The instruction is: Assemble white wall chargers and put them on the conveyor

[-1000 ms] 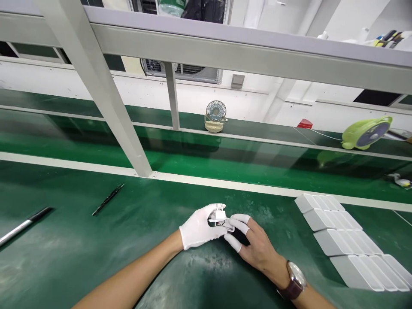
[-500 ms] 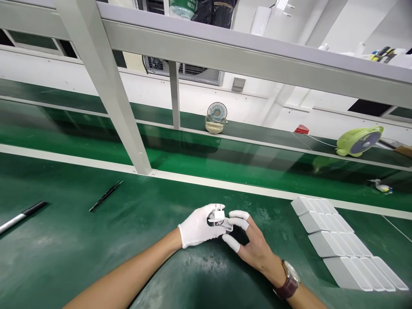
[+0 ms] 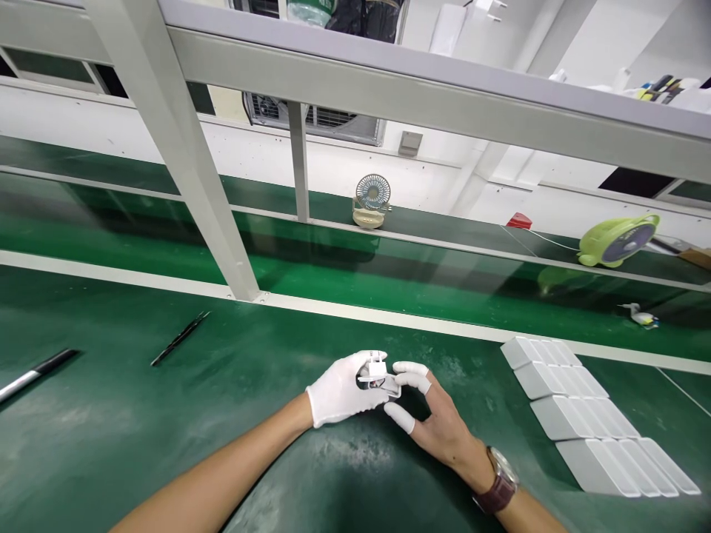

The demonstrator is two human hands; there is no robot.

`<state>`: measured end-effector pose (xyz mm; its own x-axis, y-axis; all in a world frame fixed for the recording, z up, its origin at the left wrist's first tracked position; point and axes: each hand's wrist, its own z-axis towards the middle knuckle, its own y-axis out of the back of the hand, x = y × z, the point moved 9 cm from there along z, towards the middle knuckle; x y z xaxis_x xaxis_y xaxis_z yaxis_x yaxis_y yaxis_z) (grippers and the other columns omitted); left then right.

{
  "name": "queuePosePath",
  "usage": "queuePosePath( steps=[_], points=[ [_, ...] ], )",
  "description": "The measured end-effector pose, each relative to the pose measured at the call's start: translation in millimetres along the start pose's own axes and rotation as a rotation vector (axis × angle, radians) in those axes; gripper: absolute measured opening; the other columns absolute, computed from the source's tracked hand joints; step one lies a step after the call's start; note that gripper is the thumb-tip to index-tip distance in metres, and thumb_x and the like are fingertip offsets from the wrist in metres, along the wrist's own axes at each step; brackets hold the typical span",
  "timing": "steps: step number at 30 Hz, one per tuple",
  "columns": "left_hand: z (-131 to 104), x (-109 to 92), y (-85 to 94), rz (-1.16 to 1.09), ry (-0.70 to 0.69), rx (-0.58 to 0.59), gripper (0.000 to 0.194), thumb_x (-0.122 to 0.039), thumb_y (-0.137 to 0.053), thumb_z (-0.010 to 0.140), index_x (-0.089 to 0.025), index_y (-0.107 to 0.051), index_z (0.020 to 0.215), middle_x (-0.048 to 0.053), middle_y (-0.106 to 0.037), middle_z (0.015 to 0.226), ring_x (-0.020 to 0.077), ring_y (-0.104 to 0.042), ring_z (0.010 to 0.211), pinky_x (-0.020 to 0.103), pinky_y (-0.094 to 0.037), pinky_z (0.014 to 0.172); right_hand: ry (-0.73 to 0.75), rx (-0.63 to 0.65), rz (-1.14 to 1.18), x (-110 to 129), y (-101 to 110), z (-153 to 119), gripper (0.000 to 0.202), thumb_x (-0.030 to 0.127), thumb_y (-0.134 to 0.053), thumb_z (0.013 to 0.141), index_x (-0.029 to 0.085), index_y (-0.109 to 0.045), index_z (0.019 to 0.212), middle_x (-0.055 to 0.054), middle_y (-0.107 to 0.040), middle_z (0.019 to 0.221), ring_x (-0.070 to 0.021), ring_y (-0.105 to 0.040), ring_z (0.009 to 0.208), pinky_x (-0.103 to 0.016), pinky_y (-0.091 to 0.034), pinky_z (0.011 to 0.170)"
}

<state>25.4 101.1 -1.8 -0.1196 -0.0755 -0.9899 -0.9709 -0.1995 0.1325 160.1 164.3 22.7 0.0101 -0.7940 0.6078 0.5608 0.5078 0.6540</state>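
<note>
A white glove (image 3: 340,392), white finger covers (image 3: 398,418) and a wristwatch (image 3: 502,466).
On our left hand (image 3: 347,386) we see the glove, plain fabric ending at the wrist; on our right hand (image 3: 443,423) the covers sheathe the thumb and two fingers, leaving the palm bare. Our watch has a round silvery case and a dark reddish-brown strap (image 3: 495,495); both forearms (image 3: 238,459) are bare.

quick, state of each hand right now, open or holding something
Left hand: closed, holding a small white part.
Right hand: fingers curved close to the part's edge; whether it holds on cannot be told.
</note>
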Motion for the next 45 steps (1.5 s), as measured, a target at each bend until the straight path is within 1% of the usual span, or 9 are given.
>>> queuePosePath(
  steps=[8,14,19,24,27,30,35,40,45],
  points=[
    [-1,3,-4.2,-0.086,0.050,0.024,0.064,-0.037,-0.078,0.079,-0.017,-0.050,0.132,0.006,-0.078,0.105,0.0242,-0.074,0.101,0.039,-0.057,0.096,0.213,-0.019,-0.142,21,3,3,0.053,0.021,-0.070,0.091,0.022,-0.049,0.139,-0.014,-0.060,0.129,-0.0271,-0.058,0.120,-0.047,-0.054,0.100],
    [0,0,-1.4,-0.019,0.015,0.005,0.063,-0.037,-0.077,0.080,-0.017,-0.050,0.132,0.006,-0.078,0.105,0.0223,-0.073,0.102,0.039,-0.056,0.098,0.155,-0.058,-0.145,13,15,3,0.050,0.025,-0.069,0.092,0.021,-0.049,0.137,-0.015,-0.061,0.128,-0.0276,-0.059,0.120,-0.047,-0.056,0.098],
    [-1,5,-1.3,-0.043,0.044,-0.002,0.065,-0.040,-0.078,0.079,-0.018,-0.050,0.133,0.005,-0.078,0.105,0.0221,-0.073,0.101,0.037,-0.057,0.096,0.136,-0.005,-0.167,12,5,3,0.056,0.030,-0.069,0.092,0.022,-0.045,0.142,-0.016,-0.059,0.131,-0.0294,-0.058,0.122,-0.049,-0.055,0.100],
    [-1,3,-2.1,-0.040,0.033,0.008,0.064,-0.039,-0.079,0.078,-0.019,-0.051,0.132,0.004,-0.078,0.106,0.0225,-0.073,0.101,0.037,-0.058,0.094,0.015,0.091,-0.030,1,-8,2,0.058,0.035,-0.067,0.093,0.025,-0.042,0.145,-0.014,-0.052,0.141,-0.0278,-0.054,0.130,-0.046,-0.051,0.108],
    [0,3,0.0,0.005,0.042,-0.012,0.064,-0.040,-0.079,0.077,-0.020,-0.052,0.132,0.004,-0.077,0.107,0.0227,-0.073,0.102,0.037,-0.057,0.095,-0.021,0.050,0.043,-4,-3,2,0.051,0.034,-0.066,0.094,0.026,-0.046,0.140,-0.012,-0.053,0.140,-0.0262,-0.055,0.130,-0.045,-0.050,0.109],
    [-1,3,-0.4,0.003,0.054,-0.007,0.066,-0.041,-0.078,0.078,-0.019,-0.050,0.134,0.004,-0.078,0.105,0.0231,-0.072,0.103,0.038,-0.056,0.098,0.041,0.011,-0.029,2,3,2,0.045,0.031,-0.066,0.094,0.025,-0.051,0.136,-0.013,-0.054,0.139,-0.0271,-0.056,0.128,-0.046,-0.051,0.107],
    [-2,5,-0.3,0.009,0.062,-0.004,0.067,-0.040,-0.079,0.076,-0.019,-0.051,0.134,0.004,-0.078,0.106,0.0246,-0.073,0.104,0.039,-0.057,0.097,0.259,-0.012,-0.246,24,4,3,0.056,0.027,-0.072,0.089,0.022,-0.049,0.140,-0.016,-0.058,0.134,-0.0298,-0.057,0.124,-0.051,-0.052,0.103],
    [-1,2,-1.1,0.002,0.022,0.002,0.067,-0.041,-0.079,0.078,-0.018,-0.051,0.134,0.006,-0.078,0.107,0.0244,-0.072,0.107,0.041,-0.054,0.103,0.290,-0.093,-0.295,27,15,5,0.050,0.025,-0.074,0.088,0.023,-0.053,0.133,-0.013,-0.064,0.125,-0.0284,-0.062,0.117,-0.052,-0.053,0.100],
    [-1,1,-2.8,-0.023,0.013,0.021,0.065,-0.038,-0.077,0.080,-0.017,-0.049,0.135,0.006,-0.078,0.104,0.0231,-0.074,0.101,0.039,-0.057,0.096,0.337,-0.087,-0.331,31,13,5,0.053,0.023,-0.073,0.089,0.021,-0.049,0.137,-0.013,-0.066,0.117,-0.0273,-0.063,0.111,-0.052,-0.054,0.098]
  ],
)
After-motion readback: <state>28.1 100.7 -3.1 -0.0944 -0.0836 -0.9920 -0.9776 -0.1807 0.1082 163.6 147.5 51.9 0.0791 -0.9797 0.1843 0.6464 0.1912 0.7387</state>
